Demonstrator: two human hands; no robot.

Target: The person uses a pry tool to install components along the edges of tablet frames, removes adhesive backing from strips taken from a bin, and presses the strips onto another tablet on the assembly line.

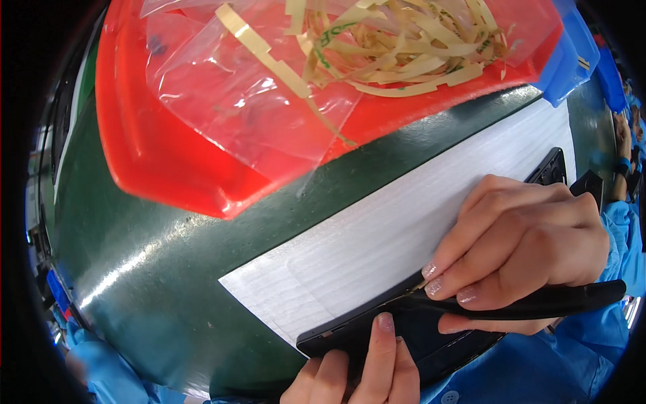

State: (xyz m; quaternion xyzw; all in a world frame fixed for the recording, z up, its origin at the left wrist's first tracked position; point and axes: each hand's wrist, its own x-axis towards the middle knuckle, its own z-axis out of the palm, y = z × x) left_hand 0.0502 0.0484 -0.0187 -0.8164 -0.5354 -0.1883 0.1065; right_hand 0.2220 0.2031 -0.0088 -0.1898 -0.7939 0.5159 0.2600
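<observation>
A flat black panel with a thin raised rim (336, 330) lies at the near side, its far edge over a white sheet (323, 269). My left hand (360, 377) grips the panel's near left part, one finger laid along the inside of the rim. In my right hand (525, 249) is a pair of black tweezers (579, 299), pinched between thumb and fingers. Their thin tip meets the rim just right of my left fingertip; whether it grasps anything is too small to tell. Beyond my right hand, another black framed part (550, 168) is partly hidden.
A red tray (168, 172) fills the far side, holding clear plastic bags (249, 114) and a tangle of pale yellow strips (404, 47). Blue plastic (568, 57) adjoins it. Beneath is a glossy green tabletop (175, 283). Other people's blue sleeves show at both edges.
</observation>
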